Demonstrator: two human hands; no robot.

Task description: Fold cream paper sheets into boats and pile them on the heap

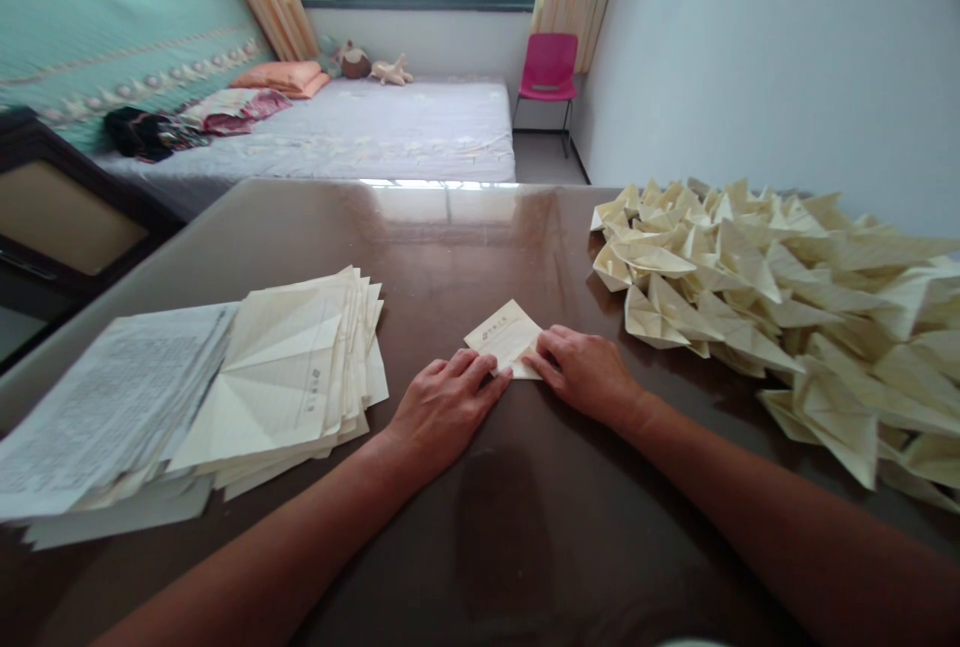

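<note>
A small folded sheet of cream paper (507,325) with a printed mark lies on the brown table in front of me. Its lower left edge is under the curled fingers and thumb of my left hand (448,403). On the opposite side, my right hand (583,372) pinches the right corner, with the fingers bent. Both hands rest on the tabletop, and their fingers cover parts of the paper's lower edges.
Left of my hands lies a stack of creased cream sheets (277,367), overlapping a pile of printed pages (112,407). A large heap of folded paper shapes (750,277) covers the table's right side. Beyond the glossy table (450,237) are a bed (420,127) and a pink chair (549,67).
</note>
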